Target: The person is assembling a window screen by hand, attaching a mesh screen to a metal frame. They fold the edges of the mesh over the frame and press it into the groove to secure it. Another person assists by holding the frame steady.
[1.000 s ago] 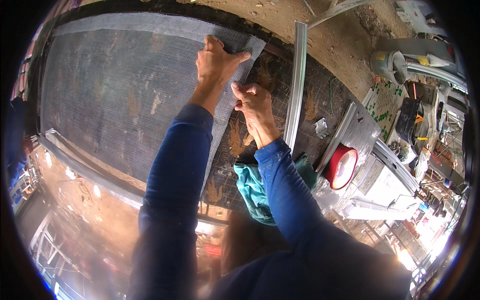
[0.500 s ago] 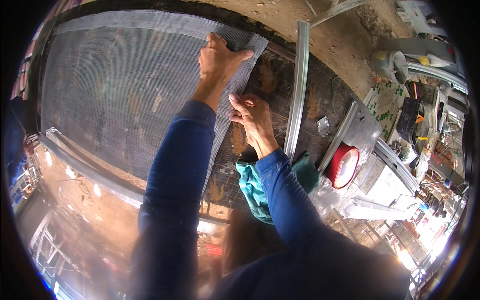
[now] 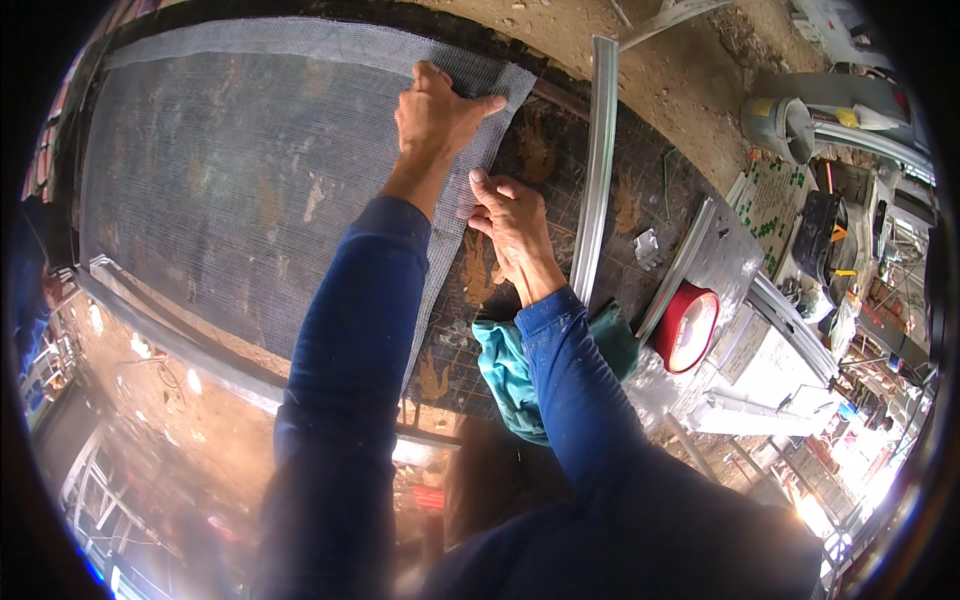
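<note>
A sheet of grey mesh screen (image 3: 240, 140) lies spread over a dark, scuffed board (image 3: 540, 190). Near the mesh's far right corner, my left hand (image 3: 435, 112) rests on it, thumb stretched out to the right and fingers pointing away, holding nothing. Just nearer, my right hand (image 3: 512, 222) is at the mesh's right edge. Its thumb lies at the top of the edge and its curled fingertips look partly covered by the mesh, so the edge sits between them. A teal cloth (image 3: 510, 365) lies under my right forearm.
Right of my hands, a long metal channel (image 3: 597, 170) crosses the board. Beyond it are a small metal bracket (image 3: 647, 249), a red-rimmed round spool (image 3: 688, 327) and another metal profile (image 3: 678, 268). A bucket (image 3: 778, 130) stands at the far right. Along the near left runs a pale frame bar (image 3: 180, 345).
My right hand has slid slightly away from me along the mesh edge, its thumb now higher. My left hand has hardly moved.
</note>
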Demonstrator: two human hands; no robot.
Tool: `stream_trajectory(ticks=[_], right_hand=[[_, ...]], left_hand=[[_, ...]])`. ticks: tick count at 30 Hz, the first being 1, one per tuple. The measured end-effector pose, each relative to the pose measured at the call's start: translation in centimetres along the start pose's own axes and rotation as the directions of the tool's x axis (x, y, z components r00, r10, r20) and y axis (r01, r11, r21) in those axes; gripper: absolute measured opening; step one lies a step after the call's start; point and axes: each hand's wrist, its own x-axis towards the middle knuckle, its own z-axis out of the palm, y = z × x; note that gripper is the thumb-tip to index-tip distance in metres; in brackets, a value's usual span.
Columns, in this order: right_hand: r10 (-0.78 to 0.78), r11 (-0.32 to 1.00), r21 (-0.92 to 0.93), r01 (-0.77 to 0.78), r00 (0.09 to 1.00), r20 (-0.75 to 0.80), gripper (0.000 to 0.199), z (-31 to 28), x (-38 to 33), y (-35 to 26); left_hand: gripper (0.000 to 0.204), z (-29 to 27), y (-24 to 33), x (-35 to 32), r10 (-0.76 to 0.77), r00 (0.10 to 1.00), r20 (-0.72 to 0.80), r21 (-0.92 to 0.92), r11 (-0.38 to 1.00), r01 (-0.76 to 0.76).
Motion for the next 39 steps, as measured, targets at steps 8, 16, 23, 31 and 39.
stream_trajectory(ticks=[8,16,23,31,39], right_hand=[[-0.373,0.749,-0.647,0.139,0.897,-0.238,0.04,3.5,-1.2,-0.7],[-0.048,0.996,-0.077,0.046,0.999,-0.024,0.048,1.0,-4.7,0.9],[-0.32,0.769,-0.605,0.205,0.944,-0.086,0.035,2.2,-4.5,2.5],[-0.075,0.979,-0.192,0.076,0.997,0.01,0.036,1.4,-7.0,4.3],[-0.172,0.948,-0.265,0.174,0.985,0.03,0.042,1.6,-6.7,5.8]], left_hand=[[0.093,0.4,-0.3,-0.2,0.053,0.996,-0.078,0.01,0.999,-0.052],[0.094,0.1,-0.1,0.0,0.031,0.999,-0.011,-0.003,1.0,-0.031],[0.097,-0.1,0.1,-0.5,0.01,1.0,-0.004,0.008,1.0,-0.01],[0.1,0.1,0.1,-0.5,0.023,1.0,-0.001,0.022,0.999,-0.023],[0.102,0.0,0.1,-0.5,0.009,0.999,0.045,-0.011,1.0,-0.009]])
